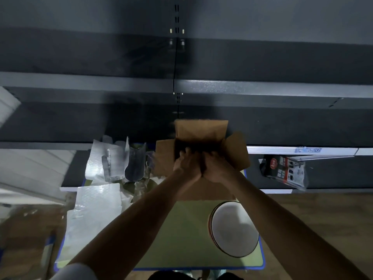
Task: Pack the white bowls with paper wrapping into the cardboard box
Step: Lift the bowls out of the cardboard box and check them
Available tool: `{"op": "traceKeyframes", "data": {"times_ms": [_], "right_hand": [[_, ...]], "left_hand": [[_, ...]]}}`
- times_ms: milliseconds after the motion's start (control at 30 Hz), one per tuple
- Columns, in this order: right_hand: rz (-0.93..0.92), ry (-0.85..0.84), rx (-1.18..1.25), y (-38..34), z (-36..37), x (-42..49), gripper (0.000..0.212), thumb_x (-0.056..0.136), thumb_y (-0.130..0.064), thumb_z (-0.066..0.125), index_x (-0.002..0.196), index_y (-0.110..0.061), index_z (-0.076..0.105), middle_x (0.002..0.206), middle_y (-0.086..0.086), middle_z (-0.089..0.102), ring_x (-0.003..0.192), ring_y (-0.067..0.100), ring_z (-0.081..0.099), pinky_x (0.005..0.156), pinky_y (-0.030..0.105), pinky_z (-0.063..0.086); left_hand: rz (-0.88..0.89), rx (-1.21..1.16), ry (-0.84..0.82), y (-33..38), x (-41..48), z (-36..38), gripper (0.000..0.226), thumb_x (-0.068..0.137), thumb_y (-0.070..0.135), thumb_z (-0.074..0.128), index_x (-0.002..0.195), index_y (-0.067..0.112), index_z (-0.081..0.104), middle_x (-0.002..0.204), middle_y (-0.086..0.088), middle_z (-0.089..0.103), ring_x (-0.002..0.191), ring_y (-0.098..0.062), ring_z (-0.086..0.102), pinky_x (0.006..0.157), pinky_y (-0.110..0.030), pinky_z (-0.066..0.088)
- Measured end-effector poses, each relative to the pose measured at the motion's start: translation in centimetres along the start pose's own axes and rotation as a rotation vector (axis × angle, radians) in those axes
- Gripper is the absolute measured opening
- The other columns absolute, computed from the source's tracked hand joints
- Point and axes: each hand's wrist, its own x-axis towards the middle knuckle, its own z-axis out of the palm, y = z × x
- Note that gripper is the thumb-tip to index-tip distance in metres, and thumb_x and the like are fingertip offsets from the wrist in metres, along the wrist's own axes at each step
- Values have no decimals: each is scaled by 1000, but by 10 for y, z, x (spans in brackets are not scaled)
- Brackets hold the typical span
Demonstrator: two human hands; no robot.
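Fingers (184, 153) of both hands reach down into the open cardboard box (201, 130), side by side and touching; whether they hold anything is lost in the dark interior. Left hand (186, 165) and right hand (217, 168) sit at the near edge. White bowls (235, 229) stay stacked on the green counter (181, 229), paper wrapping (94, 207) at left.

Both hands (201, 166) extended, pressed together.
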Motion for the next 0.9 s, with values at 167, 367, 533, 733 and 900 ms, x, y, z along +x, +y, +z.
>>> {"op": "traceKeyframes", "data": {"times_ms": [167,367,533,733,900], "right_hand": [[72,-85,27,-2,7,11,48,96,-31,48,138,-9,43,134,17,51,119,34,51,99,41,42],[216,-138,174,-2,-3,18,34,96,-16,46,126,-1,52,124,22,57,114,38,55,92,41,45],[256,-213,191,-4,-7,21,33,98,-14,45,125,3,54,126,22,58,117,37,55,92,39,44],[219,-196,85,-14,-5,21,38,104,-21,36,138,-6,43,137,18,50,123,33,50,101,40,43],[162,-27,90,-15,-13,17,35,100,-26,44,133,-14,44,128,9,56,116,27,53,94,35,43]], "left_hand": [[-88,-61,-89,-2,20,6,57,98,29,53,148,18,30,146,-17,35,131,-35,39,106,-44,39],[-93,-113,-164,-12,34,16,45,104,22,35,147,10,33,146,-17,43,134,-32,42,108,-41,39],[-97,-151,-198,-13,41,12,48,103,26,38,147,9,31,143,-17,46,130,-33,46,104,-39,43],[-62,-94,-159,-7,31,3,46,105,27,31,147,10,27,146,-19,39,130,-34,43,104,-41,42],[-86,-58,-87,0,21,-20,51,99,26,49,144,15,29,145,-18,32,128,-38,39,100,-44,39]]}}
